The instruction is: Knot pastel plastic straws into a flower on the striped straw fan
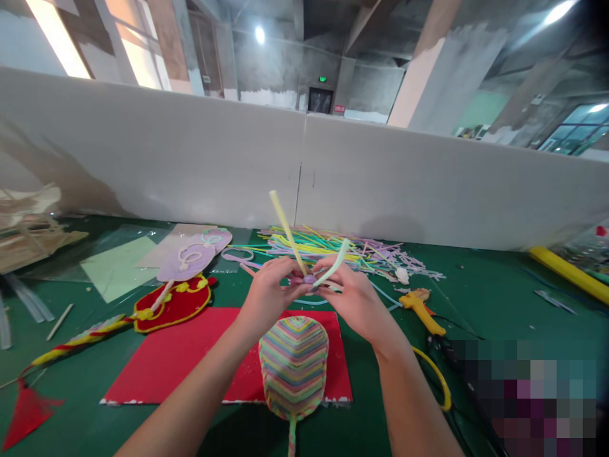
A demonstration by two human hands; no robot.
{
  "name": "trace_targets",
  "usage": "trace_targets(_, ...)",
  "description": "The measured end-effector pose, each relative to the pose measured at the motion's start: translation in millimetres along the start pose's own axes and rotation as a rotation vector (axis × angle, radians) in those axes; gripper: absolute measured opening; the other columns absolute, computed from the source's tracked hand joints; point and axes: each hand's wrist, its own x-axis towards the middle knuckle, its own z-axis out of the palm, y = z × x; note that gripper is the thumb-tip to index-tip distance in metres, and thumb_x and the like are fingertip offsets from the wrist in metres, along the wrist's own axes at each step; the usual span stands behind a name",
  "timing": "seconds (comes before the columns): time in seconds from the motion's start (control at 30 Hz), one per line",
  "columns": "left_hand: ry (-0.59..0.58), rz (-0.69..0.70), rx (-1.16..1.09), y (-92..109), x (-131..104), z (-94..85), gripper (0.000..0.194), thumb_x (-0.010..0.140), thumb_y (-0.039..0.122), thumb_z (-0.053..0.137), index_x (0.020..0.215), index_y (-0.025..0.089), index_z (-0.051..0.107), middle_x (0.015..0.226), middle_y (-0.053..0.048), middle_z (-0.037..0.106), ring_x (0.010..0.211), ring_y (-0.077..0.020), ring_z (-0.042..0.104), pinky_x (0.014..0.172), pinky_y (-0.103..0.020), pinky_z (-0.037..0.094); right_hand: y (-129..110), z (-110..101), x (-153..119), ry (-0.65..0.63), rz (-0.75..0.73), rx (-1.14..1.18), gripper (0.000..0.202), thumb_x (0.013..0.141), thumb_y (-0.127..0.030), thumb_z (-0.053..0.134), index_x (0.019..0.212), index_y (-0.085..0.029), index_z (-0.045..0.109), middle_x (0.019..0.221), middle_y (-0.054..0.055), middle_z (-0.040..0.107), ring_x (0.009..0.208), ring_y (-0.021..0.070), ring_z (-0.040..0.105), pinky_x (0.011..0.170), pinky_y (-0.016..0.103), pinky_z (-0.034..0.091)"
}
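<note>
My left hand and my right hand meet in front of me, fingers pinched around a small bundle of pastel strips. A pale yellow strip sticks up from between them, and a mint-green strip bends up toward the right. Purple shows where the strips cross; the fingers partly hide how they are joined. Below the hands is a hand fan covered in pastel chevron stripes, with a wrapped handle pointing toward me. It overlaps a red board on the green table.
Loose pastel strips are heaped behind my hands. To the right lies a yellow glue gun near a yellow cable. A red fan with a twisted handle and a purple piece lie left. A white partition borders the table.
</note>
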Motion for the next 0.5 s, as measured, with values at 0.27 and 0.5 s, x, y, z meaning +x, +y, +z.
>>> trace_targets(0.27,-0.007,-0.036,-0.141,0.0,2.7,-4.9,0.006,0.070,0.015,0.066,0.074,0.017,0.061,0.068,0.002,0.062,0.061,-0.0104,0.055,0.056,-0.020,0.042,-5.5,-5.5,-2.0,-0.079,0.025,0.116,0.014,0.081,-0.029,0.057,0.093,-0.022,0.056,0.089,0.003,0.063,0.089,0.0174,0.062,0.083,0.033,0.051)
trace_targets(0.5,-0.058,-0.082,-0.206,-2.3,0.7,-0.8,0.005,0.071,0.016,0.064,0.075,0.017,0.062,0.070,0.001,0.062,0.063,-0.0104,0.054,0.058,-0.021,0.044,-0.1,-1.7,0.4,-0.055,0.074,0.154,0.016,0.082,-0.032,0.056,0.096,-0.023,0.058,0.090,0.003,0.065,0.089,0.0188,0.063,0.081,0.034,0.053)
